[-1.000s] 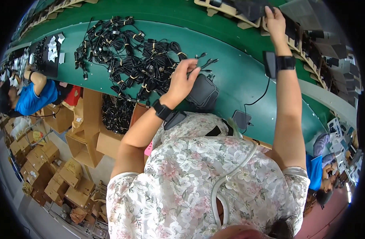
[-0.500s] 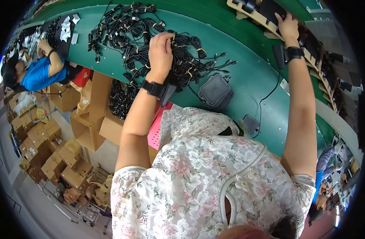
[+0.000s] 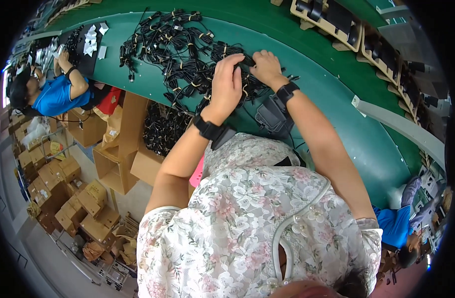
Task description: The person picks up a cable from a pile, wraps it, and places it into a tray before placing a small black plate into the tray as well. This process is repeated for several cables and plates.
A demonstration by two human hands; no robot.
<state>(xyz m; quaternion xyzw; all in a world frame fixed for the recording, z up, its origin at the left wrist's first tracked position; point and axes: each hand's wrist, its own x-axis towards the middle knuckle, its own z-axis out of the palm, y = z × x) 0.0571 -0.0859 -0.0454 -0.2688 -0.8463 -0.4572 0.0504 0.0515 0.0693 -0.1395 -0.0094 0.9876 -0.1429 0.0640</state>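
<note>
My left hand [image 3: 226,83] reaches over a pile of black cables [image 3: 187,67] bundled with pale ties. Its fingers curve around dark cable, with the thumb a little apart. Close by on the right, my right hand [image 3: 267,68] has its fingers bent over a dark thing between the two hands. What it holds is mostly hidden. Dark grey rectangular pads [image 3: 273,117] lie stacked below my right wrist. Loose cable plugs stick out beyond that wrist. Each wrist wears a black strap.
Wooden racks with black parts [image 3: 331,22] line the far right of the green table [image 3: 356,149]. A carton of black cables [image 3: 163,126] stands left of me. At left a person in blue [image 3: 58,94] works; another person [image 3: 394,226] is at lower right.
My right hand has left the rack and come down-left beside my left hand. My left hand has shifted right over the cables. The small pad with its cord is now hidden by my arm.
</note>
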